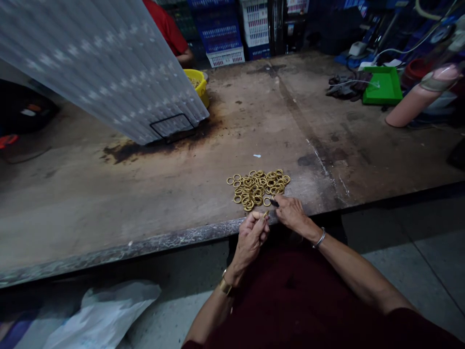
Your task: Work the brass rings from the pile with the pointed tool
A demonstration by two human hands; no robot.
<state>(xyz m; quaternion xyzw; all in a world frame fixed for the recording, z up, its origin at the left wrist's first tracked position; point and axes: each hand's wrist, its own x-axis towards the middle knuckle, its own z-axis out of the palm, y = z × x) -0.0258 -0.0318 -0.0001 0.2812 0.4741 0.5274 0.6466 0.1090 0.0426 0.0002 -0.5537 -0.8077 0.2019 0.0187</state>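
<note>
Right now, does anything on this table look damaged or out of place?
Yes: a dark stain runs along the base of the grey stack, far darker than the table around it; burn or spill, I can't tell. A white scrap lies apart, beyond the rings.

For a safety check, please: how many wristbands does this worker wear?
2: a gold wristband on the left wrist and a silver wristband on the right wrist. No others show.

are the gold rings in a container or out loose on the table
Out loose: the gold rings lie heaped directly on the table, and the left hand holds one.
</note>
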